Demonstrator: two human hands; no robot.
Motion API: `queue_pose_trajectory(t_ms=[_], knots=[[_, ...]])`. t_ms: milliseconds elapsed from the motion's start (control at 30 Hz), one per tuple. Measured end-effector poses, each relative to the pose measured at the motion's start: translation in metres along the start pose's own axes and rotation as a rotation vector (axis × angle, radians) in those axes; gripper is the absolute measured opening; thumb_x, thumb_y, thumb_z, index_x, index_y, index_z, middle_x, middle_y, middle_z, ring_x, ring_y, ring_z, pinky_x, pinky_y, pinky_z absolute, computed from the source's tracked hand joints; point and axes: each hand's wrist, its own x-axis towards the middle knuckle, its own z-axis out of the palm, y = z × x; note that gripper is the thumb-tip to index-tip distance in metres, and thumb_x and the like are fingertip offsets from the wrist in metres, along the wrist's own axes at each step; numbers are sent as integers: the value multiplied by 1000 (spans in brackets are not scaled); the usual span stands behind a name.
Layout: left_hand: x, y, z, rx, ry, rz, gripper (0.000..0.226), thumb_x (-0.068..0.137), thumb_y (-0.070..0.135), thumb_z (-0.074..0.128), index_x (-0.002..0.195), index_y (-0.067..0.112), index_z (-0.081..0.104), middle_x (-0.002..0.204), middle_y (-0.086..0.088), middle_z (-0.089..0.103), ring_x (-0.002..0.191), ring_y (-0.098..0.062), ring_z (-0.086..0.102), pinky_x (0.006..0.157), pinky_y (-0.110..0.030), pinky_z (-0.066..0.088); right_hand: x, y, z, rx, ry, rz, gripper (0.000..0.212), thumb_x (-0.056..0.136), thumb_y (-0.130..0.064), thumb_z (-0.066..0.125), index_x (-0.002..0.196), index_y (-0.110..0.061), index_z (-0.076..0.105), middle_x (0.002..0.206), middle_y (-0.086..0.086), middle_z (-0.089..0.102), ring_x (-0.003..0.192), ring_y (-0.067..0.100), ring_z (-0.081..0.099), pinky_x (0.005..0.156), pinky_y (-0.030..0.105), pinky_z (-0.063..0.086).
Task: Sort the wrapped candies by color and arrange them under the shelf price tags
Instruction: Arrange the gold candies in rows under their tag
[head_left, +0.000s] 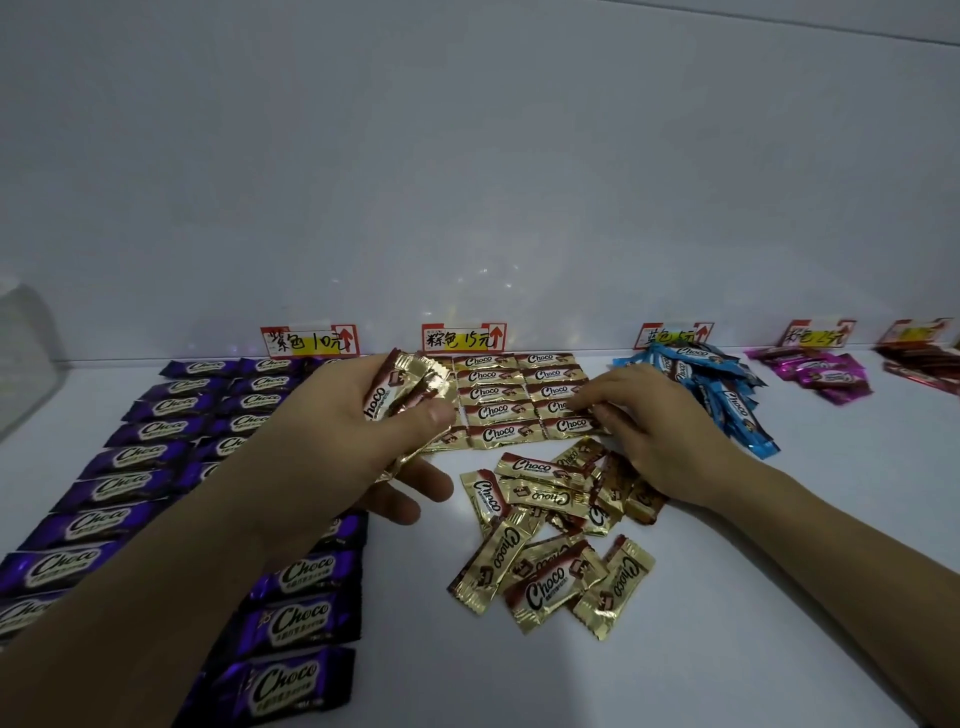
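My left hand (358, 431) holds a small bunch of gold candies (405, 389) between thumb and fingers, raised just left of the gold rows. My right hand (644, 415) lies flat on the shelf, its fingertips touching the lowest gold candy (571, 425) in the right column. Gold candies lie in neat rows (498, 395) under the middle price tag (463, 338). A loose heap of gold candies (550, 535) sits in front of the rows. Purple candies (150, 457) fill two columns under the left price tag (309, 341).
A heap of blue candies (717, 389) lies under the third tag (673, 335), pink ones (826, 374) under the fourth tag (815, 333), and red ones (924, 364) at the far right. A clear container (26, 358) stands at the left. The white shelf (753, 597) meets a white back wall.
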Motion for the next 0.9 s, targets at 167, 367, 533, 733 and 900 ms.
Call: queue_pose_trajectory(t_ms=[167,367,533,733,900], knots=[[-1,4,0,9,-10,41,37,70,24,78,103,15,66,83,-8,75,60,-24,72,43,-26,50,-10,-43,-19,292,162,-18,28,102,-31,51,127,-31,63,122,-16,64,116,7,57,92,39,52],[-4,9,2,-17,-71,94,32,68,23,79,98,23,67,74,-5,73,53,-23,67,43,-27,51,0,-124,-34,966,-131,-35,26,90,-25,65,115,-14,64,89,7,73,79,23,70,66,29,56],[-5,11,-2,-52,-69,120,12,73,44,68,63,39,65,48,2,54,35,-11,45,35,-21,35,15,-123,-35,1228,-259,-37,22,79,-16,74,100,-11,71,88,13,73,77,20,68,71,30,58],[2,7,-18,24,90,115,42,78,64,56,72,23,52,55,0,44,38,-12,34,35,-21,30,14,-118,-36,1052,-149,-10,16,86,5,68,95,-8,70,91,14,71,79,18,69,72,25,59],[9,6,-36,-52,191,62,36,97,45,55,86,11,52,66,0,50,40,-10,33,35,-19,28,14,-106,-31,721,55,40,27,90,8,55,89,-14,71,91,21,63,78,46,61,63,52,54]])
